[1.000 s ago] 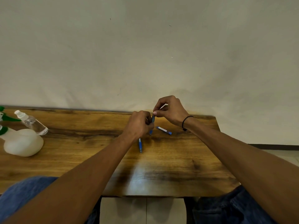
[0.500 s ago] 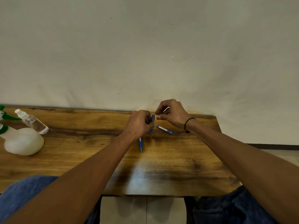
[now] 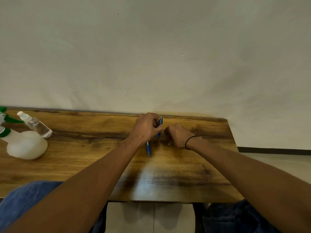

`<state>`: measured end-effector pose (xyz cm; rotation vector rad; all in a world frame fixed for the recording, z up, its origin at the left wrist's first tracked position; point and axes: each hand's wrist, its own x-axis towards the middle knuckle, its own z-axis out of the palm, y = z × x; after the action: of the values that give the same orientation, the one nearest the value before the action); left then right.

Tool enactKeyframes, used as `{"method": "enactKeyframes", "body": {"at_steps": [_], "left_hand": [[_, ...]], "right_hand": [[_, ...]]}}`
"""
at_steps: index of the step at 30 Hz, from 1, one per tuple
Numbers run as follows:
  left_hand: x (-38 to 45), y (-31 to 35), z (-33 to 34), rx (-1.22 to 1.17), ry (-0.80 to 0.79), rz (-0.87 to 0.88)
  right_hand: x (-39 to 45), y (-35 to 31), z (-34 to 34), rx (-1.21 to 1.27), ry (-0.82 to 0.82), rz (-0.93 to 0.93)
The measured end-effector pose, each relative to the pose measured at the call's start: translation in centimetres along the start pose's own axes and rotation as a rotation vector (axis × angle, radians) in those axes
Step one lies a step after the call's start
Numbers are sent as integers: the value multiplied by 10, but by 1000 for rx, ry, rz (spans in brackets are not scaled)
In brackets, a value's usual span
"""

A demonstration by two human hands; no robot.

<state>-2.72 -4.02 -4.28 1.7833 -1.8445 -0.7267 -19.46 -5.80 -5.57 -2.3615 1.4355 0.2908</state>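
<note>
Wood table [image 3: 185,174] against plain wall. Far left: white sprayer [image 3: 27,145], clear bottle [image 3: 36,125] tilted just behind it. Left hand [image 3: 146,128] fisted round pen [image 3: 160,122], near upright, by the table's far edge. Second pen [image 3: 148,149] lies flat just below that hand. Right hand [image 3: 178,136] curled, knuckles up, just beside the held pen; can't tell if it holds anything.
</note>
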Motion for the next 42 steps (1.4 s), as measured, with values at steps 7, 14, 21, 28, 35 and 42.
{"method": "enactKeyframes", "body": {"at_steps": [7, 14, 21, 28, 35, 42], "left_hand": [[-2, -1, -3, 12, 0, 5], [-2, -2, -6, 9, 13, -5], [-1, -8, -9, 3, 23, -14], [0, -7, -10, -2, 21, -30], [0, -7, -8, 8, 20, -38], [0, -9, -9, 5, 26, -47]], "right_hand": [[0, 0, -3, 90, 12, 19], [-1, -9, 6, 235, -49, -22], [-3, -18, 11, 274, -25, -79], [-5, -33, 26, 190, 27, -183], [-5, -41, 35, 148, 70, -204], [-5, -34, 31, 125, 55, -194]]}}
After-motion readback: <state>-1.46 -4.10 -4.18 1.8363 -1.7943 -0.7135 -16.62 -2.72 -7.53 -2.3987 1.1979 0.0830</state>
